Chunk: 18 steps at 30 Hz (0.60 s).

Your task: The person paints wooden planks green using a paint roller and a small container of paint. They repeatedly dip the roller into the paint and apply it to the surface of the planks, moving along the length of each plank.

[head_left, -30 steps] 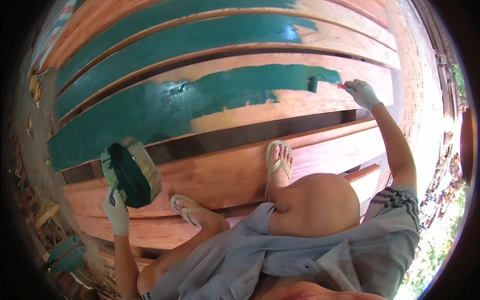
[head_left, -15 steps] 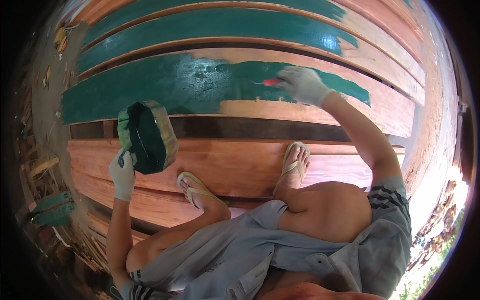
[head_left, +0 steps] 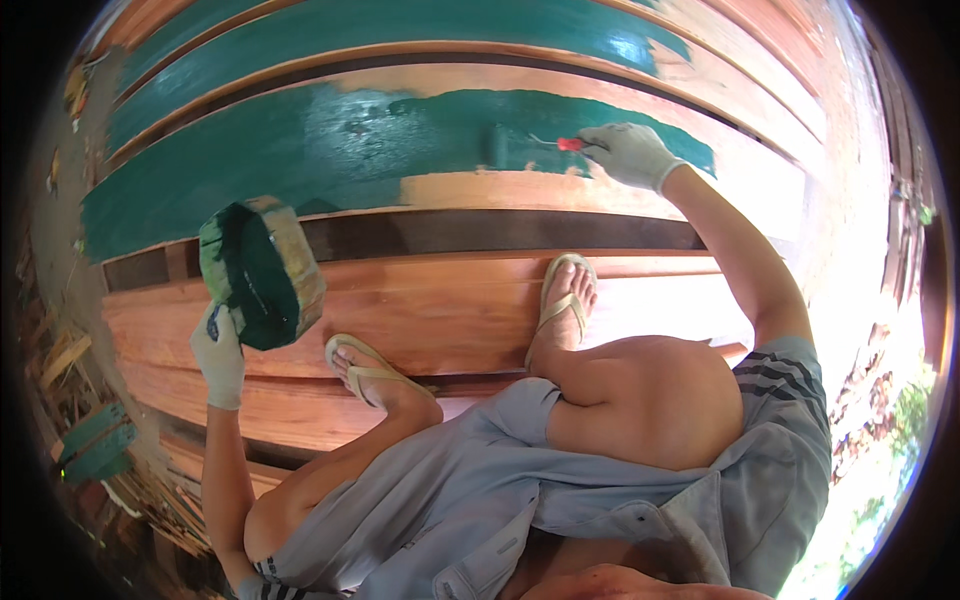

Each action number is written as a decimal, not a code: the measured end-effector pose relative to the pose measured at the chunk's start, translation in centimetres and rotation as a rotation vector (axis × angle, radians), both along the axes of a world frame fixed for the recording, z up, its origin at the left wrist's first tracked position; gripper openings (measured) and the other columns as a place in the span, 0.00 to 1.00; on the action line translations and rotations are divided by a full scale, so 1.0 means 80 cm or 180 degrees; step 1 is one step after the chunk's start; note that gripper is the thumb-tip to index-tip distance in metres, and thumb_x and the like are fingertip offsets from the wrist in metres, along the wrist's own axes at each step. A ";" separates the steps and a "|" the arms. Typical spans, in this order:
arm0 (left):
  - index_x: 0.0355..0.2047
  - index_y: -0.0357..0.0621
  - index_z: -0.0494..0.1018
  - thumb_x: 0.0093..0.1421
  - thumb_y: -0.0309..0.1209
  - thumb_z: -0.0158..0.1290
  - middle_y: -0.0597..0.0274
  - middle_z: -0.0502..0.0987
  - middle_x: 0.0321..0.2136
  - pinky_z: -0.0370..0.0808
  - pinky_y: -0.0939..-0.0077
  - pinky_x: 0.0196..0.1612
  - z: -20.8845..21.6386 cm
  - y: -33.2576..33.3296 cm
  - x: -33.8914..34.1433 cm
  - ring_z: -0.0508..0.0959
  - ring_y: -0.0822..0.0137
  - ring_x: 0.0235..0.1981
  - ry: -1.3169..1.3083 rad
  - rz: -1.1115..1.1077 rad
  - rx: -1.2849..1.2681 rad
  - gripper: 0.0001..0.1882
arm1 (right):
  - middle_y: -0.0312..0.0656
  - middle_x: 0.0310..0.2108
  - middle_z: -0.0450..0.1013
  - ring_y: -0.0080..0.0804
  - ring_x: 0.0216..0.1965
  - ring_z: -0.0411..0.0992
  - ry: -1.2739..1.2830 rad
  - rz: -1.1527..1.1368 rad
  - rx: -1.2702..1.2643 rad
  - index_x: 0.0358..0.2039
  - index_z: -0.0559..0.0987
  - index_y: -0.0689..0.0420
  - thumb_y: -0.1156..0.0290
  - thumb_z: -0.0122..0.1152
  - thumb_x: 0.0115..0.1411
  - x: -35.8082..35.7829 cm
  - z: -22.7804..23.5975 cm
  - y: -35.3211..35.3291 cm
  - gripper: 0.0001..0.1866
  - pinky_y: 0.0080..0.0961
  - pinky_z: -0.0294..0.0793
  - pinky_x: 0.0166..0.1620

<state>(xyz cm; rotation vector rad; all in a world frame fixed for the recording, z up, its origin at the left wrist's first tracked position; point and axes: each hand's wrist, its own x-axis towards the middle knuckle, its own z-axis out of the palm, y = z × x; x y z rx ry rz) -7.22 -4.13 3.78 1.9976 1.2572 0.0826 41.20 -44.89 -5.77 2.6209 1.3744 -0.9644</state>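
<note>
My left hand, in a white glove with a dark paint stain, grips the rim of a paint container. This cut-down, many-sided tub is tilted, its inside coated dark green. In my gloved right hand is a small paint roller with a red handle and thin wire arm. Its green roller head rests on a wide wooden plank, against wet green paint. Green covers most of that plank's left and middle; bare wood shows along its near edge and right end.
Farther planks are partly green, with dark gaps between them. My feet in flip-flops stand on bare reddish planks. Wood scraps and green-painted pieces lie at the left. Bright ground with debris is at the right.
The view has shifted, so the planks sit farther left and higher. My right hand has turned, and the roller head now shows clearly on the plank. The tub stays in my left hand.
</note>
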 end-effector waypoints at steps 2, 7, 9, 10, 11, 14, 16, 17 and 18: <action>0.52 0.25 0.77 0.72 0.27 0.49 0.64 0.82 0.37 0.75 0.78 0.42 -0.009 0.006 -0.005 0.77 0.76 0.37 -0.0037 -0.0094 -0.0010 0.17 | 0.46 0.50 0.81 0.49 0.53 0.77 -0.0087 -0.0166 -0.0237 0.57 0.81 0.47 0.53 0.49 0.73 0.020 0.010 -0.060 0.20 0.44 0.74 0.56; 0.54 0.25 0.76 0.74 0.28 0.48 0.61 0.82 0.41 0.76 0.77 0.45 -0.015 0.010 -0.006 0.78 0.75 0.40 -0.0230 -0.0179 -0.0179 0.17 | 0.46 0.50 0.82 0.49 0.53 0.78 -0.0288 -0.0616 -0.0633 0.57 0.82 0.46 0.52 0.51 0.72 0.065 0.044 -0.187 0.21 0.44 0.74 0.56; 0.54 0.25 0.76 0.74 0.28 0.48 0.61 0.82 0.41 0.76 0.77 0.45 -0.008 0.005 -0.002 0.78 0.74 0.41 -0.0305 -0.0254 -0.0128 0.18 | 0.46 0.49 0.82 0.49 0.52 0.78 -0.0336 -0.0799 -0.0690 0.56 0.82 0.46 0.52 0.52 0.72 0.084 0.052 -0.234 0.21 0.43 0.75 0.55; 0.54 0.25 0.76 0.74 0.28 0.48 0.60 0.82 0.41 0.76 0.77 0.46 -0.007 0.005 -0.002 0.77 0.74 0.41 -0.0285 -0.0219 -0.0098 0.18 | 0.46 0.48 0.82 0.49 0.51 0.78 -0.0371 -0.0838 -0.0831 0.55 0.83 0.47 0.53 0.53 0.71 0.091 0.063 -0.252 0.20 0.43 0.75 0.54; 0.54 0.25 0.76 0.74 0.28 0.48 0.60 0.82 0.41 0.76 0.77 0.45 -0.008 0.008 -0.003 0.78 0.75 0.41 -0.0282 -0.0271 -0.0059 0.17 | 0.47 0.47 0.82 0.49 0.50 0.78 -0.0419 -0.0918 -0.0872 0.54 0.83 0.48 0.53 0.54 0.70 0.096 0.070 -0.269 0.20 0.44 0.75 0.54; 0.55 0.25 0.76 0.73 0.28 0.49 0.60 0.82 0.41 0.76 0.77 0.44 -0.014 0.010 -0.009 0.78 0.75 0.40 -0.0304 -0.0277 -0.0021 0.17 | 0.49 0.45 0.82 0.51 0.49 0.79 -0.0415 -0.1134 -0.0961 0.52 0.84 0.50 0.56 0.55 0.69 0.119 0.078 -0.324 0.18 0.45 0.75 0.52; 0.55 0.25 0.76 0.73 0.28 0.49 0.61 0.83 0.40 0.76 0.77 0.42 -0.013 0.008 -0.012 0.78 0.75 0.38 -0.0362 -0.0094 -0.0068 0.17 | 0.50 0.44 0.82 0.52 0.47 0.79 -0.0207 -0.1249 -0.0952 0.51 0.84 0.51 0.58 0.55 0.69 0.124 0.079 -0.330 0.17 0.45 0.75 0.51; 0.54 0.25 0.76 0.73 0.28 0.49 0.62 0.82 0.39 0.76 0.77 0.42 -0.014 0.006 -0.010 0.77 0.75 0.37 -0.0351 -0.0070 -0.0076 0.17 | 0.51 0.43 0.82 0.52 0.46 0.79 -0.0223 -0.1286 -0.0824 0.50 0.84 0.52 0.58 0.55 0.69 0.122 0.079 -0.326 0.17 0.45 0.75 0.50; 0.54 0.25 0.77 0.72 0.27 0.49 0.63 0.82 0.38 0.76 0.78 0.41 -0.012 0.001 -0.003 0.77 0.76 0.37 -0.0309 -0.0030 -0.0050 0.17 | 0.52 0.42 0.82 0.53 0.45 0.79 -0.0201 -0.1304 -0.0668 0.49 0.84 0.52 0.58 0.55 0.69 0.116 0.075 -0.315 0.17 0.45 0.75 0.50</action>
